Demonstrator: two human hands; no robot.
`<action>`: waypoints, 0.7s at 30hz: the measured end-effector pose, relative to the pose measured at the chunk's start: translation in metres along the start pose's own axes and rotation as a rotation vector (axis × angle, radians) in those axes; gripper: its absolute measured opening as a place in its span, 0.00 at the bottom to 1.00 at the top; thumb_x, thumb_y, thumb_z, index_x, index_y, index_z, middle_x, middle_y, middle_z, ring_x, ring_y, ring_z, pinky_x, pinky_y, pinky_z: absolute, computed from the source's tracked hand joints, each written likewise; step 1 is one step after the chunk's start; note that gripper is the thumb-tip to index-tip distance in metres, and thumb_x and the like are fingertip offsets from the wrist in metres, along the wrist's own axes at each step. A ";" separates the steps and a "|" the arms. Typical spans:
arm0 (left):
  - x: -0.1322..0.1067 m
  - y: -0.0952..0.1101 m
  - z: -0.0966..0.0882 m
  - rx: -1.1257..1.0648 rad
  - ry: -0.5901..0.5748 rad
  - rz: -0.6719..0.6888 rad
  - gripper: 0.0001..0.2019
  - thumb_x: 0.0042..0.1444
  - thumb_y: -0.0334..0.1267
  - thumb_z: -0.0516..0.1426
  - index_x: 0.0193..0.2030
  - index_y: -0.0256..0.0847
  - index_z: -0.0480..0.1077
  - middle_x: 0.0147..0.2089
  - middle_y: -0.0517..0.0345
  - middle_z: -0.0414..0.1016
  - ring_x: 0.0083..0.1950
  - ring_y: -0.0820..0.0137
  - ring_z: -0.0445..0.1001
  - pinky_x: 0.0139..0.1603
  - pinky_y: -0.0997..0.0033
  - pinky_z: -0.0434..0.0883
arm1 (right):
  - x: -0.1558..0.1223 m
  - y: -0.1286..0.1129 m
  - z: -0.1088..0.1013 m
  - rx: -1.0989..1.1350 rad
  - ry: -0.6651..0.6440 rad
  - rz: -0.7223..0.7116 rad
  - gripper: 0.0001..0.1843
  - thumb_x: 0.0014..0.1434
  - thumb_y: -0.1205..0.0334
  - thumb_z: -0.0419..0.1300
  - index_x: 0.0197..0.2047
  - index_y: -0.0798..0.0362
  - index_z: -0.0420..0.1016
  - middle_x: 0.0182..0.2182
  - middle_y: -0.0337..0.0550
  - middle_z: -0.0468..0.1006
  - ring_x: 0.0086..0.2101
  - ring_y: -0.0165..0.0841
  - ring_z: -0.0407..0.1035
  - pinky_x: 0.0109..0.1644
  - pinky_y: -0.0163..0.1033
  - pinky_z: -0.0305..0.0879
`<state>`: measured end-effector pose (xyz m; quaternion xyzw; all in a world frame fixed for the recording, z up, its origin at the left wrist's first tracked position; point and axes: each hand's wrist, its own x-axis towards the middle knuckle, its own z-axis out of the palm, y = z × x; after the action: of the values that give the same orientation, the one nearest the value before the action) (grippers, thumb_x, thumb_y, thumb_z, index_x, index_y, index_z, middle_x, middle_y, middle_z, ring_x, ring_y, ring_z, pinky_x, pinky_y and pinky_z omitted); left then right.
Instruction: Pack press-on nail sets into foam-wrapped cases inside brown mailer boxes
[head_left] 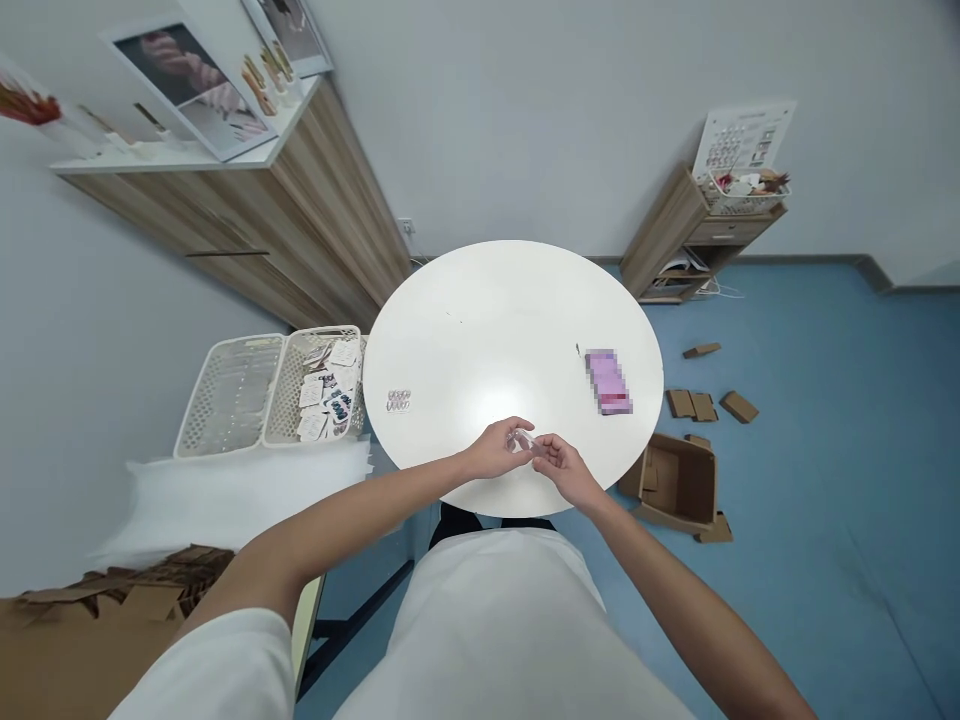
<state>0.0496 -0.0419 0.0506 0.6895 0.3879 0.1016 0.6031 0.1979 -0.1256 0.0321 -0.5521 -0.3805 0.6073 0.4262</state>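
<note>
My left hand (493,450) and my right hand (568,472) meet over the near part of the white round table (495,300). Between them they grip a small clear plastic piece (526,441), perhaps a case or tray; its exact kind is too small to make out. The left fingers close on its left end, the right fingertips on its right end. Off to the left on the table lies a small card with rows of nail-shaped pieces (399,401). Toward the right rests a blurred purple rectangular item (608,382), beside a tiny dark object (578,351).
Left of the table stand a white basket of small packets (328,385) and a basket of clear plastic pieces (234,395). A wooden cabinet (330,200) is behind. On the floor at right are an open cardboard box (679,480) and small brown boxes (691,405).
</note>
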 end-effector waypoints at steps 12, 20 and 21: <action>-0.015 -0.029 -0.006 -0.322 0.243 -0.066 0.25 0.44 0.42 0.60 0.50 0.41 0.61 0.42 0.54 0.66 0.36 0.75 0.69 0.41 0.69 0.66 | -0.003 0.013 0.001 0.270 0.181 0.053 0.18 0.44 0.54 0.62 0.38 0.49 0.63 0.36 0.42 0.73 0.36 0.30 0.67 0.44 0.42 0.63; 0.009 -0.084 0.012 -0.395 0.373 -0.160 0.14 0.49 0.36 0.56 0.44 0.39 0.64 0.36 0.56 0.69 0.31 0.75 0.70 0.38 0.69 0.67 | 0.028 0.059 -0.001 -0.061 0.208 0.097 0.28 0.47 0.55 0.58 0.51 0.47 0.55 0.37 0.41 0.73 0.32 0.30 0.68 0.44 0.45 0.63; 0.013 -0.088 0.014 -0.377 0.385 -0.183 0.13 0.49 0.35 0.55 0.43 0.38 0.65 0.35 0.55 0.69 0.31 0.75 0.69 0.37 0.70 0.67 | 0.032 0.064 -0.002 -0.139 0.217 0.114 0.28 0.47 0.56 0.57 0.51 0.47 0.55 0.37 0.41 0.73 0.33 0.30 0.68 0.44 0.45 0.63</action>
<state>0.0310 -0.0461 -0.0373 0.4952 0.5303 0.2461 0.6427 0.1931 -0.1177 -0.0388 -0.6635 -0.3412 0.5394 0.3903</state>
